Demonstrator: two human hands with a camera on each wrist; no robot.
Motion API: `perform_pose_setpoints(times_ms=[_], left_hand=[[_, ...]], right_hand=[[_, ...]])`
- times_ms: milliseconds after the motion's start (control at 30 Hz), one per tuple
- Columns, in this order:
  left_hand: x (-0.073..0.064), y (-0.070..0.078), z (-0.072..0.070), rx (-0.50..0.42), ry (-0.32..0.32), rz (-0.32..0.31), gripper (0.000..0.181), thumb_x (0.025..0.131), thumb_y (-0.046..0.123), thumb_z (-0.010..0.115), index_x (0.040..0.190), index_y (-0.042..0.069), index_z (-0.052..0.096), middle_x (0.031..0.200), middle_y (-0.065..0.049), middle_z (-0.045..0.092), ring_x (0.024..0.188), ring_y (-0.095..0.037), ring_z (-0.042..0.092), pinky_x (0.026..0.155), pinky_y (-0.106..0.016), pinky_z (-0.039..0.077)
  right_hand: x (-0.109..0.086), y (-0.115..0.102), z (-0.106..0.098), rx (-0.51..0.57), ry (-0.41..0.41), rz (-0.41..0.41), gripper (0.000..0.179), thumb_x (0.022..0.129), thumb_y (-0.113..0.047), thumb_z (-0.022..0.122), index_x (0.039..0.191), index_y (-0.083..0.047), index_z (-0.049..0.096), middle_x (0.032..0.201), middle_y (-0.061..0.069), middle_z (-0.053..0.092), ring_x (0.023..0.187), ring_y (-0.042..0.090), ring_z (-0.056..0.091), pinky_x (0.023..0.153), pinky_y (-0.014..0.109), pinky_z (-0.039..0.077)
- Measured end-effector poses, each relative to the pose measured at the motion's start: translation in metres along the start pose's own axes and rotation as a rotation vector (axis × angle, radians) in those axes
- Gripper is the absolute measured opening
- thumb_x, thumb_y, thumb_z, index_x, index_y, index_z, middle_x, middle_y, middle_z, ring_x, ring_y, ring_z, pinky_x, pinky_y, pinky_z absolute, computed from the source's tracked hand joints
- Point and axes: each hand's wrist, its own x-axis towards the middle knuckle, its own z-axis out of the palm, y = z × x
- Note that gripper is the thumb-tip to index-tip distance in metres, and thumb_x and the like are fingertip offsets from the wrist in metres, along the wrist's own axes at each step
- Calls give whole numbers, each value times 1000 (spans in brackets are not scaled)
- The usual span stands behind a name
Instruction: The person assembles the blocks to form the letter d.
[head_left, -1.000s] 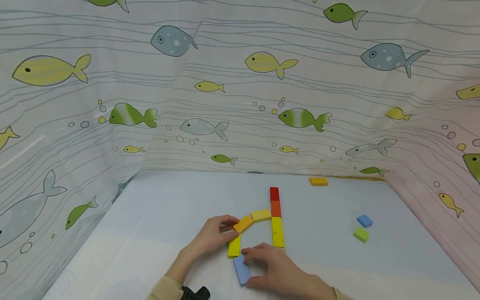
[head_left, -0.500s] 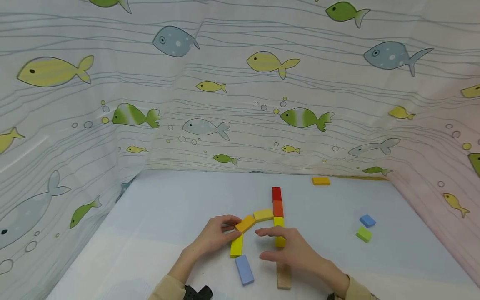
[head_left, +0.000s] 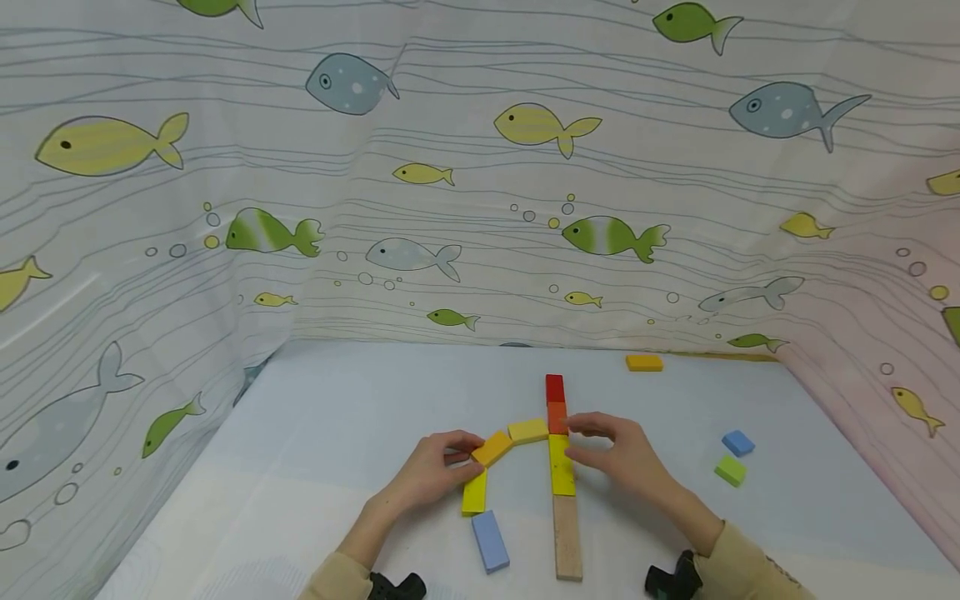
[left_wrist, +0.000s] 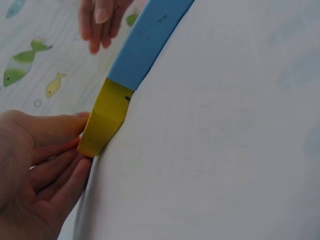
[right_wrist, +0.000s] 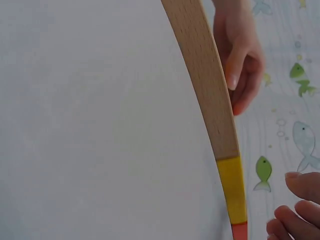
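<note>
My left hand [head_left: 431,468] pinches the orange block [head_left: 492,449] of a curved row of flat blocks. That row also has a pale yellow block [head_left: 528,431], a bright yellow block [head_left: 474,494] and a blue block [head_left: 491,542]. Beside it stretches a straight column: red block [head_left: 554,387], orange-red block [head_left: 557,418], yellow block [head_left: 561,465], bare wood block [head_left: 567,537]. My right hand [head_left: 630,454] hovers at the column's right side, thumb and fingers parted, holding nothing. In the right wrist view its fingers [right_wrist: 295,222] are apart from the column.
A loose orange block [head_left: 644,363] lies at the back of the white table [head_left: 360,392]. Further right are a small blue block [head_left: 738,442] and a green block [head_left: 730,471]. A fish-patterned cloth [head_left: 480,200] rises behind and at both sides.
My right hand has let go of the blue block and moved up and right, across the column to its right side. The left hand stays at the orange block.
</note>
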Motion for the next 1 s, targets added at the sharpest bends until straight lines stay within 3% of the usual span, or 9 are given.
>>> perform_pose_setpoints(times_ms=[167, 367, 667, 1000], left_hand=[[0, 0, 0, -6, -2, 5, 36, 94, 23, 70, 126, 7, 65, 127, -10, 65, 118, -27, 64, 99, -36, 55], [0, 1, -1, -22, -7, 1, 37, 94, 23, 70, 127, 7, 65, 128, -10, 65, 119, -28, 64, 100, -37, 54], [0, 1, 0, -28, -12, -13, 36, 94, 23, 70, 127, 7, 65, 129, -11, 65, 119, -29, 64, 100, -37, 54], [0, 3, 0, -23, -9, -16, 36, 94, 23, 70, 126, 7, 65, 128, -10, 65, 118, -28, 64, 100, -38, 54]], right_hand=[[12, 17, -16, -52, 93, -6, 40, 87, -33, 78, 124, -21, 68, 121, -5, 70, 114, 23, 63, 100, 49, 53], [26, 32, -37, -91, 262, 25, 43, 90, -34, 76, 126, -13, 67, 124, 8, 70, 116, 32, 61, 101, 53, 51], [49, 54, -55, -114, 461, 154, 46, 90, -24, 75, 130, -4, 63, 128, 21, 65, 119, 37, 59, 99, 48, 49], [69, 68, -61, -70, 592, 304, 49, 92, -17, 71, 137, -3, 56, 139, 19, 58, 126, 39, 51, 108, 53, 41]])
